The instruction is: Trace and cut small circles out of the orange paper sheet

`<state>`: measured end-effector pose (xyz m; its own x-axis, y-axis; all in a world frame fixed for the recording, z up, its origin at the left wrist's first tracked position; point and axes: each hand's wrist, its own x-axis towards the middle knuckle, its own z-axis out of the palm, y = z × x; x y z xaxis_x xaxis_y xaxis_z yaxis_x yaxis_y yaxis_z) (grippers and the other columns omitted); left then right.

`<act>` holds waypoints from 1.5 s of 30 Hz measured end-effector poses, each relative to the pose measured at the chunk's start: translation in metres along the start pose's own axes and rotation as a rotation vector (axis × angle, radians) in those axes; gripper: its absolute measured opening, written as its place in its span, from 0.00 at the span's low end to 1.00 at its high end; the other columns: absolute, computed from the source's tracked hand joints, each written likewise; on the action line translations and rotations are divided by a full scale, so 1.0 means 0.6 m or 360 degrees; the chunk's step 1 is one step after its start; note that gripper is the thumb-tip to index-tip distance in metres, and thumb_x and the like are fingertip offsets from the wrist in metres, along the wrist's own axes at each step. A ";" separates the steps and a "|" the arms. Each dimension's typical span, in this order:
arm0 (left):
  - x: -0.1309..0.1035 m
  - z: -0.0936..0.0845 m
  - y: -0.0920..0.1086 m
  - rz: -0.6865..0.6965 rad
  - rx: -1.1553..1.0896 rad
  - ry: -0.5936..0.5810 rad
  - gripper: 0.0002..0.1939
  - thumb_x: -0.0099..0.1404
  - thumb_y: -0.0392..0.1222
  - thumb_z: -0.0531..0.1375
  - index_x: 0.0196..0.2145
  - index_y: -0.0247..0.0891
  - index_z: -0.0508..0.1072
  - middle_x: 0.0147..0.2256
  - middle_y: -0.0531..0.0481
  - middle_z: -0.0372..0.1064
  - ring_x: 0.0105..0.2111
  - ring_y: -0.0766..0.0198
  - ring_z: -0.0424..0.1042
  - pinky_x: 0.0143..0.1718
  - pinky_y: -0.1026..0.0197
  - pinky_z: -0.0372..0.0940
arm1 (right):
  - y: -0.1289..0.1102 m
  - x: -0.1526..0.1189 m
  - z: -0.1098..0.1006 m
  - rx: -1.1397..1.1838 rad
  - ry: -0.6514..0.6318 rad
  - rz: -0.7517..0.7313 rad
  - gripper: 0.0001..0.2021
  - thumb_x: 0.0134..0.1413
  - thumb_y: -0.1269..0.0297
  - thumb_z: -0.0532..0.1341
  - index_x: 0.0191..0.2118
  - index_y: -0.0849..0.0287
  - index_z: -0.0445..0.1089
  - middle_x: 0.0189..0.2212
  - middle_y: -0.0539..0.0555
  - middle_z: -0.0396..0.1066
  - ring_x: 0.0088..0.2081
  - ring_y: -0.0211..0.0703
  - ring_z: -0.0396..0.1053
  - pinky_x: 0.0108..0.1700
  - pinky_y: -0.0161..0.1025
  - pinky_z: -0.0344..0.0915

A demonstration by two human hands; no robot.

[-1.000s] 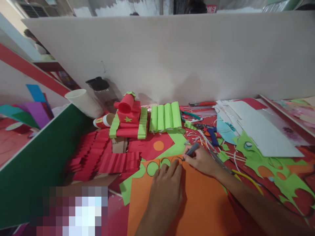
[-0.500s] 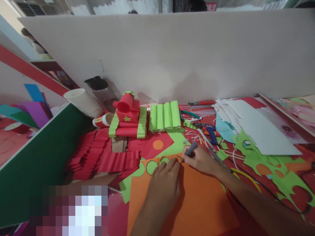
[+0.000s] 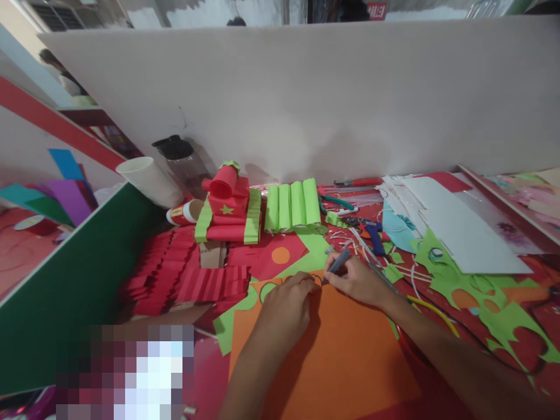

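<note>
An orange paper sheet (image 3: 350, 356) lies in front of me, partly over a light-green sheet (image 3: 224, 331). Round holes with dark outlines run along its far edge, and green shows through one. My left hand (image 3: 284, 306) rests on the sheet there, its fingers bent and drawn together. Whatever is under those fingertips is hidden. My right hand (image 3: 356, 279) grips a grey marker (image 3: 339, 262), its tip down on the paper beside a curved dark line, close to my left fingertips.
Behind stand a red-and-green paper tank model (image 3: 227, 207), green paper rolls (image 3: 293, 205) and a bottle (image 3: 181, 160). Pleated red paper (image 3: 161, 265) lies left, beside a green board (image 3: 74, 291). Green scraps (image 3: 485, 297), pliers (image 3: 336, 203) and white board (image 3: 468, 227) are on the right.
My left hand has slid slightly left, and its fingers have bent from a flatter pose. My right hand has shifted slightly, with the marker still on the paper.
</note>
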<state>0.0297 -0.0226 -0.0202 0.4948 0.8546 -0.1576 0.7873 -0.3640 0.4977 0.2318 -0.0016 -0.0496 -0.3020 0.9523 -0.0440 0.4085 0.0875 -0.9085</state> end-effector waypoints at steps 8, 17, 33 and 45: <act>0.002 0.003 -0.020 0.0046 -0.0146 0.0088 0.26 0.62 0.26 0.46 0.43 0.48 0.77 0.52 0.55 0.71 0.46 0.61 0.74 0.45 0.62 0.64 | -0.002 -0.003 0.000 -0.0022 -0.0035 0.0012 0.06 0.58 0.65 0.58 0.30 0.57 0.63 0.22 0.45 0.58 0.25 0.36 0.58 0.27 0.34 0.54; 0.003 0.007 -0.030 0.0107 -0.0248 0.0129 0.25 0.62 0.27 0.47 0.42 0.50 0.77 0.51 0.58 0.72 0.47 0.63 0.73 0.45 0.63 0.65 | 0.002 -0.003 0.002 -0.0055 -0.0039 0.0010 0.06 0.56 0.64 0.59 0.30 0.57 0.64 0.22 0.45 0.58 0.25 0.37 0.58 0.27 0.34 0.54; 0.004 0.004 -0.028 0.0094 -0.0270 0.0120 0.26 0.62 0.26 0.47 0.43 0.50 0.78 0.51 0.57 0.72 0.47 0.62 0.73 0.46 0.63 0.65 | 0.001 -0.006 0.004 -0.0029 -0.0074 0.0010 0.06 0.57 0.64 0.59 0.30 0.57 0.64 0.22 0.45 0.59 0.25 0.36 0.58 0.27 0.33 0.54; 0.004 0.003 -0.030 0.0107 -0.0275 0.0112 0.25 0.62 0.27 0.47 0.41 0.51 0.78 0.50 0.58 0.72 0.46 0.63 0.73 0.44 0.64 0.65 | 0.002 -0.007 0.006 -0.0071 -0.0139 0.0008 0.06 0.57 0.62 0.60 0.31 0.57 0.66 0.23 0.46 0.64 0.26 0.37 0.61 0.27 0.33 0.55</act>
<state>0.0175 -0.0146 -0.0314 0.5121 0.8566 -0.0622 0.6754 -0.3570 0.6452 0.2306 -0.0064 -0.0522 -0.3728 0.9239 -0.0866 0.4475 0.0972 -0.8890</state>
